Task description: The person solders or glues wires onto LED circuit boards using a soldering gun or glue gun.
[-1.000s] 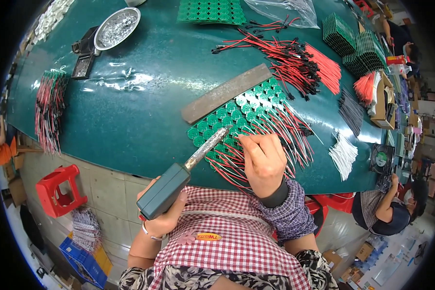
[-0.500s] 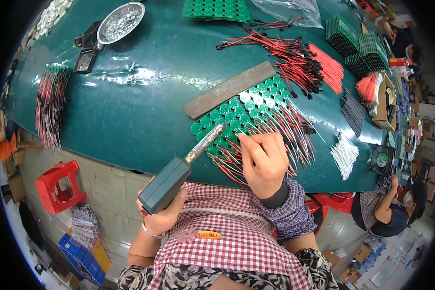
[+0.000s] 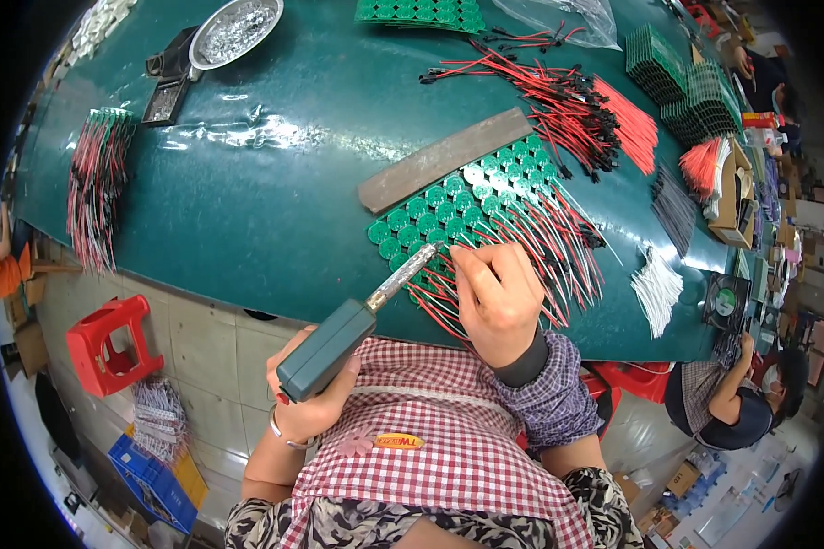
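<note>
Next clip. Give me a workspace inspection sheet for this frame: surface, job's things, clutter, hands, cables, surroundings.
Surface: dark green table, glossy, curved front edge.
Job's things: panel of round green circuit boards with red and black leads; soldering iron, tip at the panel's near edge; grey flat bar along the panel's far side.
Clutter: metal dish, black holder, stacked green boards, white wire bundle.
Hands: left hand grips the iron's handle; right hand pinches a wire at the panel.
Cables: loose red-black leads; wire bundle over the left edge.
Surroundings: red stool, blue crate, seated co-worker at right.
</note>
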Available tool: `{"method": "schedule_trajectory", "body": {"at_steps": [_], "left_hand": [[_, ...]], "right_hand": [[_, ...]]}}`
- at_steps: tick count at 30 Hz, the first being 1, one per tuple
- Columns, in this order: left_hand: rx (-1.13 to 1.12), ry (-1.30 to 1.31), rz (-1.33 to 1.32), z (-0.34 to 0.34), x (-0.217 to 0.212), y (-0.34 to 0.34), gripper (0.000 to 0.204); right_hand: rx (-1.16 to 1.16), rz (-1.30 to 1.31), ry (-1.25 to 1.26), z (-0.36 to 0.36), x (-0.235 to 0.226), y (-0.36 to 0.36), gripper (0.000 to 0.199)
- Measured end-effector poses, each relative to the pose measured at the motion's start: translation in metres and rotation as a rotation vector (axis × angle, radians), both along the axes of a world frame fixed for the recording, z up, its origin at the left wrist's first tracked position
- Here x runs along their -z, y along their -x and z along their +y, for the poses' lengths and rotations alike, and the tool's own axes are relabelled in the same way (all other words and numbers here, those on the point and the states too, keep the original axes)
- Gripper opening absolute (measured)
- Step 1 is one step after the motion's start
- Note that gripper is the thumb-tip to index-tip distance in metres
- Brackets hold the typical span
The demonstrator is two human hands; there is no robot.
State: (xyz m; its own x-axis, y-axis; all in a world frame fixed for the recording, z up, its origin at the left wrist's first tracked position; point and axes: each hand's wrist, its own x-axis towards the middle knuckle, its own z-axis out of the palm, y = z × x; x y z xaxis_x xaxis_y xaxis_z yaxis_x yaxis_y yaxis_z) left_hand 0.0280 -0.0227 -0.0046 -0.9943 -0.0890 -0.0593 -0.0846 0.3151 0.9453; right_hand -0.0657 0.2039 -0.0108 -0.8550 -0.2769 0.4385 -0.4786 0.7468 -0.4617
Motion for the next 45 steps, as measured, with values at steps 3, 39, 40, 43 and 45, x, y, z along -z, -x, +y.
{"method": "schedule_trajectory", "body": {"at_steps": [3,39,40,43,45], "left_hand": [[0.024,0.016,-0.006,0.001,-0.003,0.002,0.019],[-0.209,-0.215,0.003,0.004,0.024,-0.024,0.035],[-0.252,-0.24,0.0,0.009,0.013,-0.019,0.036],[-0.258,-0.286,-0.015,0.013,0.006,-0.01,0.038],[-0.248,-0.3,-0.049,0.01,0.011,-0.005,0.039]], "right_hand": [[-0.004,-0.003,-0.009,0.0,0.001,0.0,0.026],[0.153,0.092,0.032,0.061,-0.027,-0.011,0.021],[0.228,0.121,0.011,0.078,-0.03,-0.013,0.02],[0.558,0.152,-0.158,0.152,-0.029,-0.019,0.013],[0.629,0.13,-0.204,0.194,-0.021,-0.016,0.014]]}}
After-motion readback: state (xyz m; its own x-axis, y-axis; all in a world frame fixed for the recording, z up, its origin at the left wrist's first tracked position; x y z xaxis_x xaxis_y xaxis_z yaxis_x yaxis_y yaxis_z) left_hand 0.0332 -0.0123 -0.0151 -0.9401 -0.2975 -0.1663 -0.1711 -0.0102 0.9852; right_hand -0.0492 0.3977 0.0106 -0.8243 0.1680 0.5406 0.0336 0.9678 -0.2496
